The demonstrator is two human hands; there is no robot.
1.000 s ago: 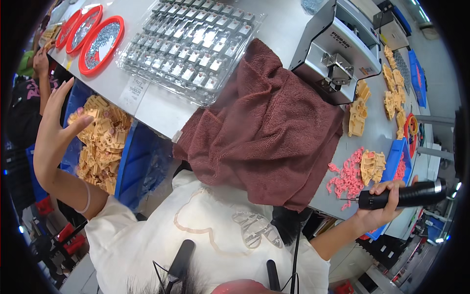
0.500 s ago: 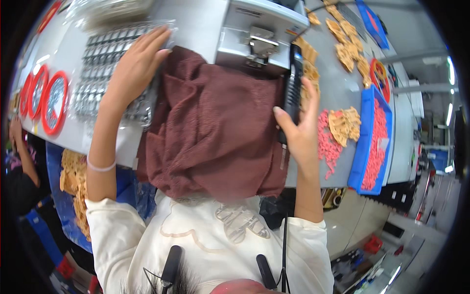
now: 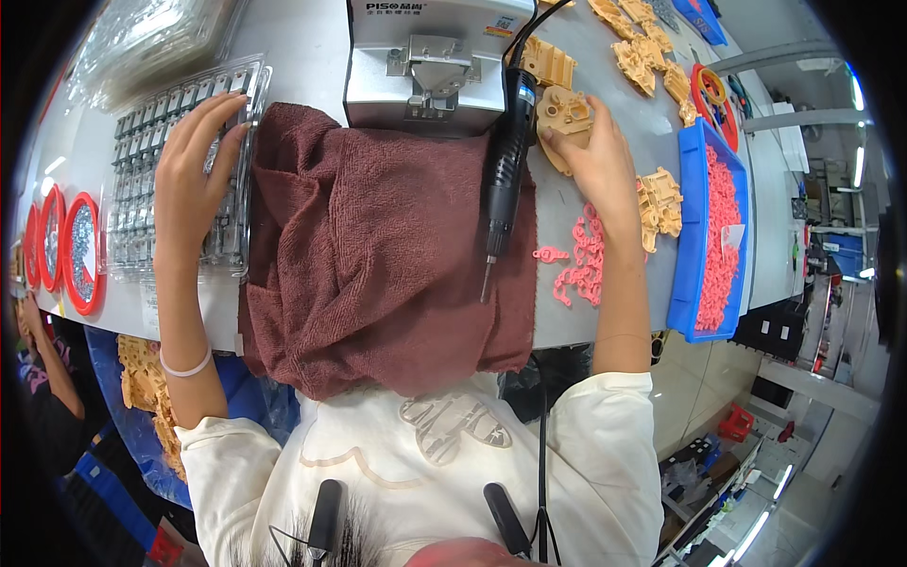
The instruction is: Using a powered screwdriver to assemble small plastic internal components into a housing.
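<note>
My left hand [image 3: 189,184] is over the right side of a clear plastic tray [image 3: 253,180] that holds rows of small metallic parts. Its fingers are apart, with the thumb off the fingertips, and nothing shows between them. My right hand [image 3: 605,165] grips a tan molded plastic part [image 3: 564,115], thumb on the near edge and fingers at the far right. Left of that hand lies a black electric screwdriver [image 3: 505,161], its bit pointing toward me. The screwdriver rests along the right side of a folded brown towel [image 3: 397,246].
Beyond the towel stands a silver screw feeder [image 3: 425,104]. Loose pink plastic pieces [image 3: 581,265] and more tan parts [image 3: 659,203] lie on the right, beside a blue bin [image 3: 688,255] of pink pieces. Red-rimmed round dishes [image 3: 95,255] stand at far left. Another person's arm [image 3: 57,359] shows there.
My right hand has left the screwdriver and moved to the tan part, which it now holds. My left hand's fingers have curved more at the tray. The whole view has shifted.
</note>
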